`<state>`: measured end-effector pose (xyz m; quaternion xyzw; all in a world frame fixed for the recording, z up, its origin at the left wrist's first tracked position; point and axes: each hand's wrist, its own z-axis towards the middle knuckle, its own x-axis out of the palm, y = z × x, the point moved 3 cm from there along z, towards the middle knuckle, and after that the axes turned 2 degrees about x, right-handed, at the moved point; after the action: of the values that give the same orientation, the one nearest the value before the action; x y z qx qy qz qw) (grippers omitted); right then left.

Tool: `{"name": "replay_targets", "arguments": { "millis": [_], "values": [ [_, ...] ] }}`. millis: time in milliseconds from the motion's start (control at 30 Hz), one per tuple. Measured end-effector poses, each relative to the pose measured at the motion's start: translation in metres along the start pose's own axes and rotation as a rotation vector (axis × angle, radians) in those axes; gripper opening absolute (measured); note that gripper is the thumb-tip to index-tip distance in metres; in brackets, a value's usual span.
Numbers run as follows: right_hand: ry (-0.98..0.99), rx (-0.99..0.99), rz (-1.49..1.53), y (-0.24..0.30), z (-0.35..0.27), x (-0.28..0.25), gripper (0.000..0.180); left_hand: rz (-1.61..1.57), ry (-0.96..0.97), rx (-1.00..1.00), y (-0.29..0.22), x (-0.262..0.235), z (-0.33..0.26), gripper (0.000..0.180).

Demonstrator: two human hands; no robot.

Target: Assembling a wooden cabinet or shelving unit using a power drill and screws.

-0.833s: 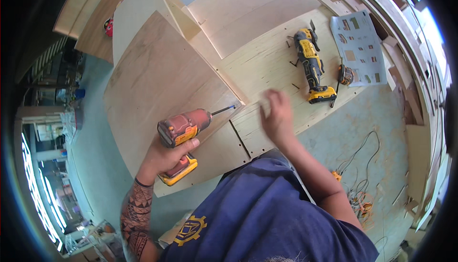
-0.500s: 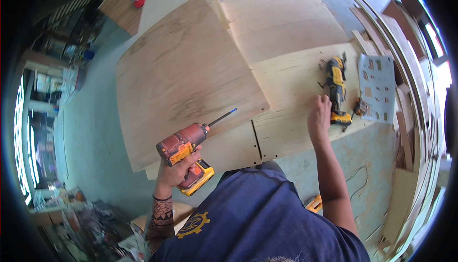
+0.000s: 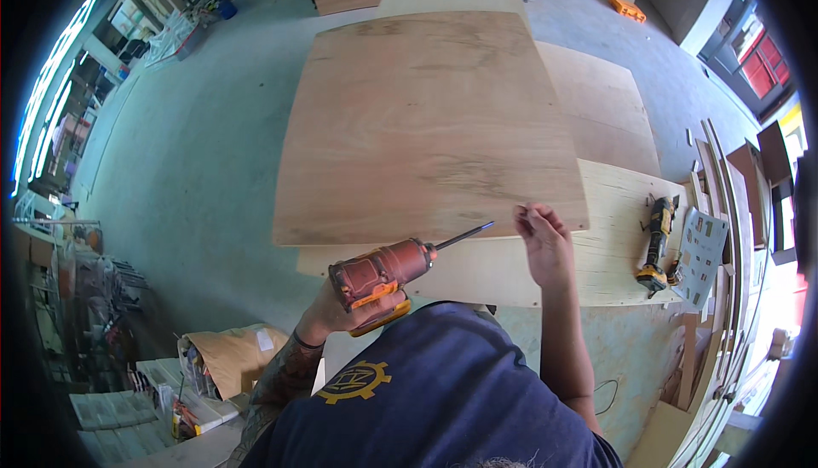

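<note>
Your left hand (image 3: 341,310) was wrapped tight round the orange drill (image 3: 381,274), bit aimed right toward the plywood sheet (image 3: 434,127) edge, where your right hand (image 3: 544,242) pinched something tiny, nearer.

Pale plywood bench top (image 3: 477,268), brown plywood sheet (image 3: 430,127) lying across it, yellow power tool (image 3: 657,241) — perhaps a multi-tool — near its right end

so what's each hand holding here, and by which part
The left hand grips an orange cordless drill by its handle. The right hand has its fingertips pinched at the plywood sheet's near edge; anything pinched is too small to tell.
</note>
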<state>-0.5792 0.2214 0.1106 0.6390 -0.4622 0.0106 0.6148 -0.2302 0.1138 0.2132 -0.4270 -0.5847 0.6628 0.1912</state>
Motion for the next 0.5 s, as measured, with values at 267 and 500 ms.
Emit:
{"name": "replay_targets", "arguments": {
  "millis": [267,500],
  "values": [
    [0.188,0.257,0.212,-0.121,-0.020,0.171,0.012,0.108,-0.196,0.256,0.071,-0.116,-0.095,0.036],
    [0.192,0.458,-0.004,-0.200,-0.039,0.240,0.012,0.009,-0.361,0.087,0.096,-0.166,-0.164,0.030]
  ]
}}
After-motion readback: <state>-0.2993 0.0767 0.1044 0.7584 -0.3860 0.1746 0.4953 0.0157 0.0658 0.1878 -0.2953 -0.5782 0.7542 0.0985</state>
